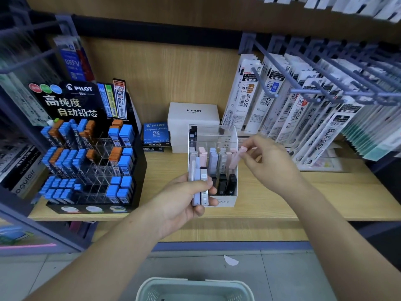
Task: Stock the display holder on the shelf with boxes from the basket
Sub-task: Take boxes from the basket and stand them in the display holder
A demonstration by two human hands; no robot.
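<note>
While the pink box [236,159] stands tilted over the right-hand end of the display holder [225,202], its upper end is pinched between the thumb and forefinger of the right hand [271,164]. Its lower end dips towards a slot in the middle row. The other fingers of that hand are loosely curled behind it and do not touch it. The box's top leans right, towards the palm. Whether its foot already rests in the slot cannot be told.

In the holder, pastel boxes fill the middle row, black ones stand in the front row, and a few dark ones rise at the back left corner.

The left hand [182,203] is just in front of the holder's left side. It grips a small bundle of boxes [204,197], pale pink, lilac and grey-white, held upright with the thumb laid across their faces and the fingers wrapped behind.

The holder sits on a wooden shelf [282,205]. A white Pilot carton [193,116] is behind it, and blue lead packs [155,132] are stacked to that carton's left. A black Pilot rack [86,148] of blue and orange cases stands further left. Refill packets [303,118] hang from hooks on the right. Below, on the floor, the rim of a pale green basket [152,287] shows at the bottom edge.
</note>
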